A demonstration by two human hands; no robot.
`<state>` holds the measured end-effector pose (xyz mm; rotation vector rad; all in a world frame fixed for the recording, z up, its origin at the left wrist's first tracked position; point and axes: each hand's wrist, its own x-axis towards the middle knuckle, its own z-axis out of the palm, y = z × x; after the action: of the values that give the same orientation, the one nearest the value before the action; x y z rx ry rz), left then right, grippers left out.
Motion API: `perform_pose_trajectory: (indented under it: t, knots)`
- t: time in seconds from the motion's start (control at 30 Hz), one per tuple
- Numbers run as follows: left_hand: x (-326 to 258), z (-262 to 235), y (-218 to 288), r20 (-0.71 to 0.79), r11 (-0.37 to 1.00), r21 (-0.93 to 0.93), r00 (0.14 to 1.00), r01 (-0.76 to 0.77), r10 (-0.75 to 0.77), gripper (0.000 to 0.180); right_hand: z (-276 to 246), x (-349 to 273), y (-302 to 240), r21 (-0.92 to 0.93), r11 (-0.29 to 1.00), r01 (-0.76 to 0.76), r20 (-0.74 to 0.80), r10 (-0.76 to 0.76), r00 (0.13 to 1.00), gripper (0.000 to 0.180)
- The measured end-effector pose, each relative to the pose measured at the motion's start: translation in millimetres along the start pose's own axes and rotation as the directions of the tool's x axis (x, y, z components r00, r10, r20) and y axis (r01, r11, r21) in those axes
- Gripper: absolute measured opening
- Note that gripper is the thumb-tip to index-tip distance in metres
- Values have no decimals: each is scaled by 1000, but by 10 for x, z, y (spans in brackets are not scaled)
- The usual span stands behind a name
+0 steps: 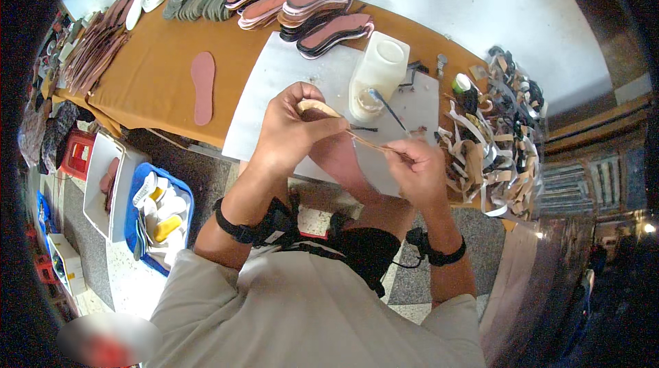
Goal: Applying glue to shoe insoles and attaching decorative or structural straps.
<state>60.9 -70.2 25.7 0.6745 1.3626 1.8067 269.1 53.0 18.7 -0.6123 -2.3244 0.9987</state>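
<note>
One white board point(295, 67) mid-frame. Pink insole point(335, 162) at frame centre, over its near edge; my left hand point(292, 119) grips the top end, and a loose grip could let it twist. Jug point(379, 62), right of centre, could tip if my right hand point(419, 167) knocks it. That hand pinches the tan strip point(368, 143); over-pulling might tear it. Brush point(392, 112) handle sticks out lower right, could snag.
</note>
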Motion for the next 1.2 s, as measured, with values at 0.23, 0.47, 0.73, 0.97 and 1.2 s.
perform_pose_trajectory:
  t: [0.23, 0.47, 0.73, 0.97, 1.2]
  knots:
    - [17, -75, -40, 37, 996, -79, 999, 42, -39, 33, 52, -10, 32, -73, 990, 121, -79, -127, 989, 10]
    - [18, -105, 9, 66, 982, -149, 992, 116, -108, 34, 55, 9, -121, -221, 956, 191, -142, -225, 964, 11]
    - [7, -150, -15, 13, 977, -193, 996, 86, -86, 33, 17, 4, -121, -441, 755, 484, 36, -524, 851, 19]
    - [11, -181, -34, 33, 961, -243, 991, 134, -130, 33, -3, -31, -159, -454, 713, 534, 158, -525, 836, 23]
    - [13, -180, -81, 34, 957, -261, 992, 128, -123, 32, 6, 18, -235, -433, 708, 559, 197, -531, 824, 23]
